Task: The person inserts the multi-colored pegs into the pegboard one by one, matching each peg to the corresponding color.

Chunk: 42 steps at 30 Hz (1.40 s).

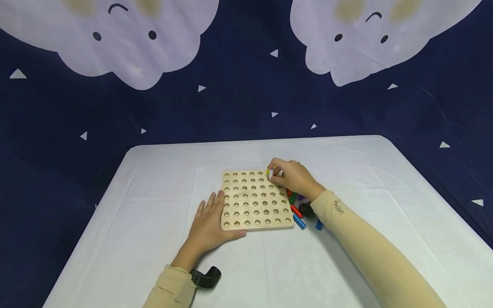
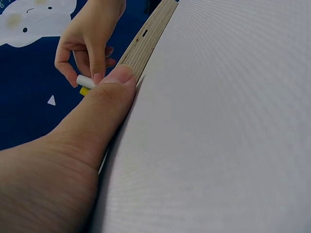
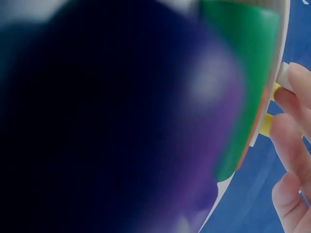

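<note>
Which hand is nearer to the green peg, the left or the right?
Right. The right hand is just beyond the green peg, pinching a white peg over the board; the left hand rests at the board's opposite side.

Cloud-print backdrop (image 1: pixel 239 107) behind white table (image 1: pixel 161 188)

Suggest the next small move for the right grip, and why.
Probably ease the white peg down into the hole by its lower end: the right grip pinches it over the board's far-right corner, and the left grip lies along the board's left edge, which should help keep it steady.
</note>
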Tool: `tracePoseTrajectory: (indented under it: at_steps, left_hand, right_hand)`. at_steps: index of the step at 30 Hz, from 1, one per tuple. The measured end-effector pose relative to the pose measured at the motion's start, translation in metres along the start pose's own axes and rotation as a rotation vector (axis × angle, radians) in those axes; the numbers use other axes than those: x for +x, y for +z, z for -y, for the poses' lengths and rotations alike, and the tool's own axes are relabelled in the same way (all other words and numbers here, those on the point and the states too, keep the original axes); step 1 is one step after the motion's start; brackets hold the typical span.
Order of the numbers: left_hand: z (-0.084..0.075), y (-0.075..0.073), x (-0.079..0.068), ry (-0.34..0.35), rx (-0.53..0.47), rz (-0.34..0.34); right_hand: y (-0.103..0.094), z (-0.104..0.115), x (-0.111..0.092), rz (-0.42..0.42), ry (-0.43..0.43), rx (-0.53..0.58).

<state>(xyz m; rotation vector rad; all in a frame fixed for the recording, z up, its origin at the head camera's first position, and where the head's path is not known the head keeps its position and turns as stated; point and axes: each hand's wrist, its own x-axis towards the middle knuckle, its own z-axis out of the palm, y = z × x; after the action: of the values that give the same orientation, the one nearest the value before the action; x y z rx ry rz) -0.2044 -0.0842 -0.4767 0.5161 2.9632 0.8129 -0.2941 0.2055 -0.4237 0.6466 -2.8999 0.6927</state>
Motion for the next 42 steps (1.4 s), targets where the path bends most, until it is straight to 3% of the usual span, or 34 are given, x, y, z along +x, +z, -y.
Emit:
tracePoseTrajectory:
  at_steps: [10,18,21,27,32,42]
  left_hand:
    - [-0.001,-0.001,0.0,0.001,0.007,0.01]
    - [-0.002,0.0,-0.001,-0.008,0.004,0.014]
    - [-0.002,0.0,-0.001,-0.003,0.002,0.006]
    - [-0.001,0.0,0.0,0.007,0.004,0.005]
    - [0.0,0.0,0.0,0.002,0.008,0.013]
    - [-0.001,0.001,0.001,0.006,-0.001,0.012]
  right_hand:
    - [0.0,0.005,-0.002,-0.002,-0.071,-0.089]
    - [-0.018,-0.005,-0.013,0.056,-0.021,0.037]
    - [-0.031,-0.015,-0.023,0.124,0.018,0.105]
    - [-0.053,-0.036,-0.049,0.355,0.094,0.192]
    - [-0.056,-0.047,-0.061,0.429,0.055,0.144]
    - [-0.056,-0.048,-0.071,0.433,0.018,-0.015]
